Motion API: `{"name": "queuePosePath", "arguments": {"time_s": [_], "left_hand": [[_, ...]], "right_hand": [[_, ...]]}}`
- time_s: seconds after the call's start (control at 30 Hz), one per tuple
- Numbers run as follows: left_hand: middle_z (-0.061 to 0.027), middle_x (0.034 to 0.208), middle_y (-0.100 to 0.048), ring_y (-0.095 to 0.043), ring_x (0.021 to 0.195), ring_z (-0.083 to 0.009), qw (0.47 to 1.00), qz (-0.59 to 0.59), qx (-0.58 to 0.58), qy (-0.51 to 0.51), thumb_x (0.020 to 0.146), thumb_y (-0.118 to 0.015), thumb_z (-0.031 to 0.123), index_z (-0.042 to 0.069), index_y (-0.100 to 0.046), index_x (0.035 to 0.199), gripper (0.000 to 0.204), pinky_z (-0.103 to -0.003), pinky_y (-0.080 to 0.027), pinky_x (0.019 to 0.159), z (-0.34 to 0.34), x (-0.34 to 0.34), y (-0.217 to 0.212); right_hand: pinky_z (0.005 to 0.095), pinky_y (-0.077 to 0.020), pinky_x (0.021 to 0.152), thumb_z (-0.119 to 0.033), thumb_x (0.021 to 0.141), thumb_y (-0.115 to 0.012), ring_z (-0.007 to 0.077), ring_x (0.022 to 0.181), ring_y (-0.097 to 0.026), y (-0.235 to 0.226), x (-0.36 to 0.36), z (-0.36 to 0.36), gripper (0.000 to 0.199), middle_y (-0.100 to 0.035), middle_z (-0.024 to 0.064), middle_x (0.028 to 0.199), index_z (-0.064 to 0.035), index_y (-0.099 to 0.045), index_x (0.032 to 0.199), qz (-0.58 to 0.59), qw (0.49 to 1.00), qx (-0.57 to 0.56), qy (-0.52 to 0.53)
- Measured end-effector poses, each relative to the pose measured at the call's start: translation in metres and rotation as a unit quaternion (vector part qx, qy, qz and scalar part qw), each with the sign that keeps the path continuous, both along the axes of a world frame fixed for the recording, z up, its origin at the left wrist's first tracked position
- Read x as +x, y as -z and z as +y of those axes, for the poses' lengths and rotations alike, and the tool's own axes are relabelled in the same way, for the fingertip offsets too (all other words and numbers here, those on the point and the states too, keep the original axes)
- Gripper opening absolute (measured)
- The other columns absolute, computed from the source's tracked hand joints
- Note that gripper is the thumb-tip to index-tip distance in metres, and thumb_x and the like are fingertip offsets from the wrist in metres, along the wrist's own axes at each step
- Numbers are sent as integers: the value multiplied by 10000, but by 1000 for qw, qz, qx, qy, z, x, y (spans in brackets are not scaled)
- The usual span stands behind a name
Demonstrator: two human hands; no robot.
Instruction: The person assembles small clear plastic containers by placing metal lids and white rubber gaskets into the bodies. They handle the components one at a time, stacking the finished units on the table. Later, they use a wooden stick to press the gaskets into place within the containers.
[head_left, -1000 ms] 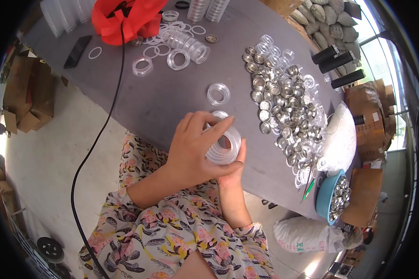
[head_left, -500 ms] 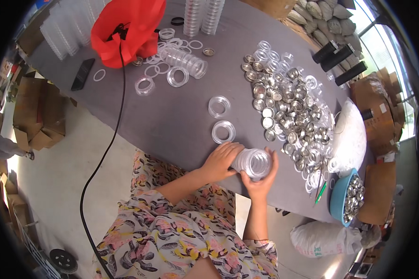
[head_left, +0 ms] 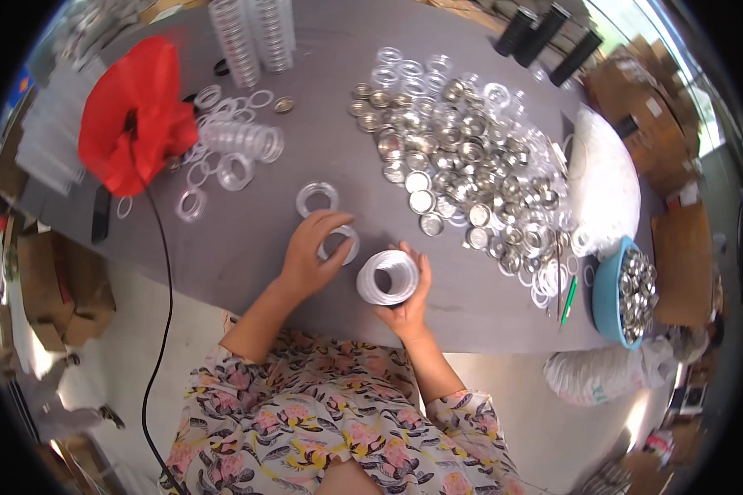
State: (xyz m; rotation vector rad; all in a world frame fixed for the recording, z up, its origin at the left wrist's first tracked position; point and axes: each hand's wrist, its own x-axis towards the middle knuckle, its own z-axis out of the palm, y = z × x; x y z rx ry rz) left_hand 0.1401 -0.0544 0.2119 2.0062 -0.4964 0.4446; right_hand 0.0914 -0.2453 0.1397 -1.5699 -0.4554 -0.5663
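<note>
My right hand (head_left: 411,304) is wrapped round a stack of clear plastic rings (head_left: 388,277), its round open end facing up, just above the near part of the table. My left hand (head_left: 307,260) has its fingers and thumb spread around a single clear ring (head_left: 348,244) left of that stack. The thumb overlaps part of this ring, and a firm grip on it does not show. Just beyond the left fingers, another clear ring (head_left: 317,199) lies flat on the grey tabletop (head_left: 252,247).
Silver metal caps (head_left: 470,153) and clear rings form a large pile on the right. Behind them sit a white bag (head_left: 604,177) and a blue basin (head_left: 607,297) of caps; a green pen (head_left: 569,301) lies nearby. At left are a red cloth bag (head_left: 136,115), black cable (head_left: 167,280) and tall clear stacks (head_left: 235,45).
My left hand has left the stack and moved to the single ring. My right hand now holds the stack alone. The view has shifted, so the tabletop things appear further left.
</note>
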Motion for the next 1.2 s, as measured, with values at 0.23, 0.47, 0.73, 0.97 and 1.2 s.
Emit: {"name": "queuePosePath", "arguments": {"time_s": [0.23,0.47,0.73,0.97,1.2], "left_hand": [[-102,919,-589,-554,891,-290,939,-113,252,206,737,-635,106,63,-621,926,194,-408,-430,784,-76,109,20],[-58,853,-567,-533,808,-210,980,80,5,184,731,-636,94,82,-652,920,189,-348,-404,717,-64,64,-35],[-21,965,-570,-522,992,-215,915,-114,316,224,718,-674,185,136,-628,975,266,-492,-360,920,-15,-18,-80],[1,998,-565,-440,1198,-201,883,-129,418,170,768,-652,280,140,-608,1033,303,-623,-164,1062,-27,-36,-74],[-24,979,-572,-476,1138,-217,911,-126,340,197,777,-658,254,119,-618,968,237,-596,-188,1057,-31,-30,-59]], "right_hand": [[394,-396,918,-86,796,-630,316,1031,-530,-34,36,-49,320,-590,138,1097,-24,-576,1106,80,937,-268,209],[365,-428,785,-94,747,-659,256,887,-544,-12,54,-63,176,-612,45,932,-76,-654,923,80,891,-372,247],[363,-445,759,0,721,-658,273,840,-556,-27,47,-61,172,-621,87,889,-44,-649,888,35,938,-243,246],[364,-438,794,43,729,-627,270,861,-556,-76,6,-50,173,-633,101,902,-33,-653,882,30,943,-219,247],[353,-426,817,33,733,-639,260,873,-553,-122,-17,-45,169,-637,94,907,-36,-660,885,28,950,-213,224]]}}
